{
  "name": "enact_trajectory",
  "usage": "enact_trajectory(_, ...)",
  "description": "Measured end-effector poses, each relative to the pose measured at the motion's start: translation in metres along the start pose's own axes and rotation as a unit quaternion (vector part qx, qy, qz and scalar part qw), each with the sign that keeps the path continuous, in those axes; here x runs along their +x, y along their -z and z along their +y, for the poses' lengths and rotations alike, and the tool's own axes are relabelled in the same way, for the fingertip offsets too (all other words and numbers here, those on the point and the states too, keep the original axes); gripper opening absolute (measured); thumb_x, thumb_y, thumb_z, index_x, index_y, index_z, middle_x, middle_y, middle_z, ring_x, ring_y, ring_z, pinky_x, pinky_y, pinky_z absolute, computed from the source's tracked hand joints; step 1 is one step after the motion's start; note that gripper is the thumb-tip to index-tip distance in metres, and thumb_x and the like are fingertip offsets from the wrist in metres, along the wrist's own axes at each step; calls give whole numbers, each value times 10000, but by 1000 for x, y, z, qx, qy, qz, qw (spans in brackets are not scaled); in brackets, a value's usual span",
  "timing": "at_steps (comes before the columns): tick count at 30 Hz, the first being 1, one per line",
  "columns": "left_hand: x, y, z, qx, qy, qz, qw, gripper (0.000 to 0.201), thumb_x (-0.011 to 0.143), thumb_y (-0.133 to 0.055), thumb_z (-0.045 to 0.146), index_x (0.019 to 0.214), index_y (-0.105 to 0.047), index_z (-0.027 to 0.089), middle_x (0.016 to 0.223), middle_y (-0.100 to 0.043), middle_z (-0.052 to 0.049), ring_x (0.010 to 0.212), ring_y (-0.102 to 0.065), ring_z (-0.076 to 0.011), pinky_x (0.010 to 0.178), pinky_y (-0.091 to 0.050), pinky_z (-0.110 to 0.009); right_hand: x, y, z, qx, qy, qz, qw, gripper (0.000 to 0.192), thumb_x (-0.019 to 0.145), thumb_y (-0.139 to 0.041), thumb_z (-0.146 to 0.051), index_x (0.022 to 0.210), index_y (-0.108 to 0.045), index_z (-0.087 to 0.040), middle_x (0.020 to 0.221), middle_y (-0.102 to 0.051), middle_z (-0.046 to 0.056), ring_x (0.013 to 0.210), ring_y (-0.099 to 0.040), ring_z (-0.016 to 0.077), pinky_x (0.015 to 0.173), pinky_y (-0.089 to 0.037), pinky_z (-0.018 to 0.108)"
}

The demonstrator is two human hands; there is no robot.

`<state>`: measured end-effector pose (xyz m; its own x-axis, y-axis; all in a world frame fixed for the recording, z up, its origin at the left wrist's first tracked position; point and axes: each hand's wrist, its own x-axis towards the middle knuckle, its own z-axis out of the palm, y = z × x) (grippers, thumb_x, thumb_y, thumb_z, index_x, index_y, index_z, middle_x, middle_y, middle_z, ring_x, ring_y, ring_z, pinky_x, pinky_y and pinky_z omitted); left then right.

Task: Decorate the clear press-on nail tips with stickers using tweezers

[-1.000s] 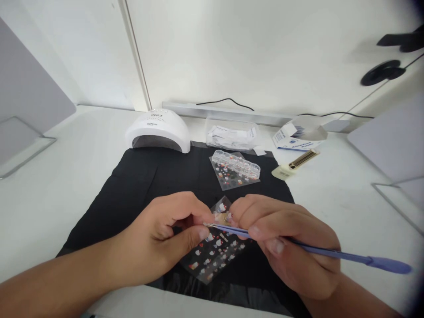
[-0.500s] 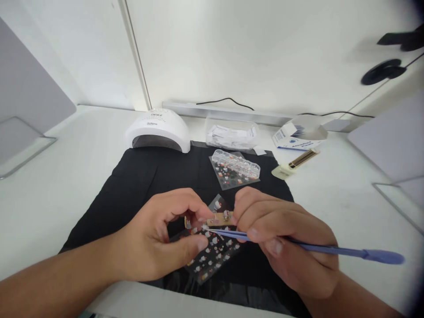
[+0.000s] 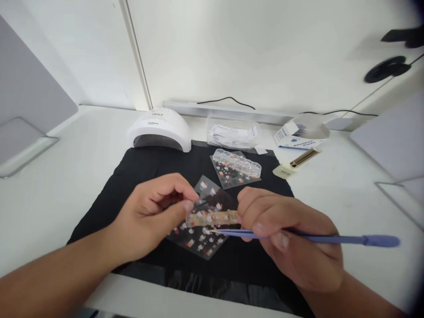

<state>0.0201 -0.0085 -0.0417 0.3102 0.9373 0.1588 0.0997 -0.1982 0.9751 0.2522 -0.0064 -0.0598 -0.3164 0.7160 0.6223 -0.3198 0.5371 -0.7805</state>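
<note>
Here's the right hand (image 3: 291, 238), right of centre, closed around the blue tweezers (image 3: 314, 238), with their tips at the printed sticker sheet (image 3: 200, 245) in the middle of the frame. Those same fingers are at the right end of a tan strip (image 3: 215, 218), which crosses the sheet area; which lies on top, I can't tell.

Over on the left of centre, the left hand (image 3: 152, 221) has thumb and forefinger brought together at the sheet's left side (whether anything is pinched there, the view won't say).

So how far along? Work with the tweezers looks under way: something shiny sits near the strip's right end, yet plenty of prints show on the sheet, so I'd judge much remains unused. Whether the tips carry a piece is too small to call. Farther up, the clear case (image 3: 236, 163) rests on a second sheet (image 3: 227, 181), neither in hand; the bottle (image 3: 296, 162), right of centre, is capped; and the white lamp (image 3: 159, 130), upper left, has nobody's fingers inside.
</note>
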Motion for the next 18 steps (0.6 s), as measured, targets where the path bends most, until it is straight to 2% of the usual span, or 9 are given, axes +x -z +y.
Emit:
enact_trajectory(4,20,23,-5,-17,21,126,992,32,852,-647,176,875,-665,191,711,-609,17,619,-530,-92,550,-393,-196,2,2,4,36,-32,36,998,188,899,-588,-206,928,-774,-204,660,-660,40,627,-579,182,606,-442,366)
enact_trajectory(7,40,42,-14,54,59,165,983,92,821,-656,208,898,-608,191,680,-559,34,575,-498,-104,537,-379,-226,4,3,7,68,-66,46,994,172,892,-605,-214,904,-776,-201,650,-646,29,607,-578,171,585,-441,347)
enact_trajectory(9,47,50,-19,183,68,188,962,245,803,-646,206,1045,-604,204,854,-608,-2,695,-551,-148,608,-429,-271,5,4,9,80,-80,47,993,165,883,-615,-223,883,-778,-196,633,-641,26,597,-574,169,574,-437,339)
enact_trajectory(11,47,50,-20,285,3,232,930,346,789,-656,199,1127,-588,200,1094,-602,-51,933,-577,-203,763,-463,-326,5,4,9,81,-89,48,992,158,875,-624,-228,867,-779,-197,625,-641,26,599,-569,170,573,-428,335)
enact_trajectory(12,44,48,-18,296,-29,237,925,342,799,-651,202,1133,-580,198,1149,-588,-59,1005,-566,-217,819,-457,-343,5,4,9,79,-91,47,992,155,873,-628,-232,865,-779,-200,621,-642,25,603,-567,172,575,-423,335)
enact_trajectory(13,39,43,-16,272,-46,221,935,302,822,-634,209,1119,-574,199,1127,-592,-53,1006,-566,-215,834,-454,-345,5,5,9,75,-92,44,992,154,874,-628,-237,865,-779,-203,617,-642,24,607,-564,174,577,-418,336)
enact_trajectory(14,33,37,-12,229,-50,177,956,237,844,-617,220,1077,-575,204,1035,-598,-35,925,-570,-198,783,-457,-330,5,5,8,71,-91,40,992,155,877,-626,-240,869,-778,-208,617,-642,23,610,-562,175,580,-415,338)
enact_trajectory(16,21,24,-6,171,-56,14,984,79,896,-587,228,971,-594,206,914,-582,-8,822,-562,-166,737,-452,-306,5,5,8,61,-85,31,994,159,888,-618,-243,881,-774,-216,627,-643,20,617,-559,176,587,-411,343)
enact_trajectory(18,13,13,-1,171,-107,-103,974,45,896,-585,174,916,-618,196,912,-564,-4,839,-548,-150,773,-435,-296,4,5,8,51,-78,22,995,164,900,-608,-241,898,-771,-219,647,-643,17,628,-561,174,590,-407,346)
